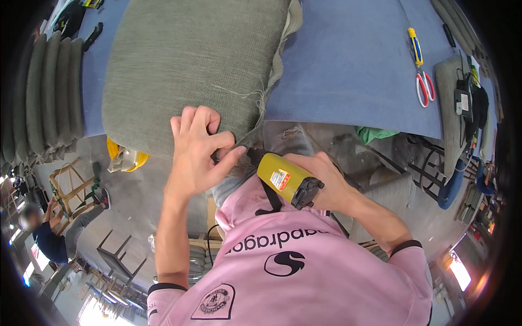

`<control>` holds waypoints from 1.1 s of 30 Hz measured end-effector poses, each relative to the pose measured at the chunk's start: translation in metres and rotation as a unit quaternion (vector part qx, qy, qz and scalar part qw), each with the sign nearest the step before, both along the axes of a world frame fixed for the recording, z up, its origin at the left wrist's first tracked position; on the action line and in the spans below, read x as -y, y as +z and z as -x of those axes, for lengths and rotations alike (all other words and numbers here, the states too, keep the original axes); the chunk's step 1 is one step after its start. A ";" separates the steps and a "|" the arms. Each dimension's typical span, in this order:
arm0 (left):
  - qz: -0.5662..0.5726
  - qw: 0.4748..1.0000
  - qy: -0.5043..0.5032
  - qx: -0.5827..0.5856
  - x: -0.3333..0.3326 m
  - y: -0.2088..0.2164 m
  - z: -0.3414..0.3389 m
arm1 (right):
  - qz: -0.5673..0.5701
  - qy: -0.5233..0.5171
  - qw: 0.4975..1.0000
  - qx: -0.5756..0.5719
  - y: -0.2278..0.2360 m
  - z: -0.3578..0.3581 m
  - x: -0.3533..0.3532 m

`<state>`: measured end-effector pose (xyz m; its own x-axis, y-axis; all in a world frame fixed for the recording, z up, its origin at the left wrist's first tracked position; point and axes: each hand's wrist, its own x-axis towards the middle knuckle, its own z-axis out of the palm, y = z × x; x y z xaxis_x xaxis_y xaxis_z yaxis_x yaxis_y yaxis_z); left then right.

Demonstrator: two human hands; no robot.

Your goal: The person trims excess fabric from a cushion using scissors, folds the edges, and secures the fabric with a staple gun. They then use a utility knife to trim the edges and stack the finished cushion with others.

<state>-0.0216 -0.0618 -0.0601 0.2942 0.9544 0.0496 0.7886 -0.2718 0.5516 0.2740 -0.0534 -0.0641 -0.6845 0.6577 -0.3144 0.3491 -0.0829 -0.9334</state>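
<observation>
A large grey-green upholstered cushion [190, 60] lies on the blue table with its near end toward me. My left hand [198, 146] is closed at its near right corner, fingertips pressing on the fabric and thumb near the index finger at the edge. Loose threads [260, 96] stick out along the cushion's right seam. My right hand [329, 182] grips a yellow and black handheld power tool [280, 176]. The tool's black nose points at the corner beside my left thumb; whether it touches is hidden. Most of its handle is behind the body.
To the right on the blue table [348, 81] lie red-and-white scissors [424, 89] and a yellow-and-blue screwdriver [415, 46]. Grey cushions [49, 92] stand in a row at left. A person [51, 233] sits lower left near a wooden frame [70, 187]. Green cloth [375, 133] hangs below the table edge.
</observation>
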 end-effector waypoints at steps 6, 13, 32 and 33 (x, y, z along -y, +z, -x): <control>-0.103 0.994 0.016 0.007 0.011 -0.033 -0.007 | -0.004 0.033 0.996 0.088 -0.019 0.003 0.005; -0.149 0.989 0.011 0.022 0.012 -0.027 -0.004 | -0.061 -0.058 0.996 0.000 -0.027 0.006 0.034; -0.122 0.974 -0.004 -0.189 0.052 -0.031 0.004 | -0.062 -0.028 0.996 -0.051 -0.007 0.006 0.024; -0.143 0.971 -0.001 -0.193 0.053 -0.038 0.005 | -0.052 -0.017 0.998 -0.033 -0.005 0.006 0.023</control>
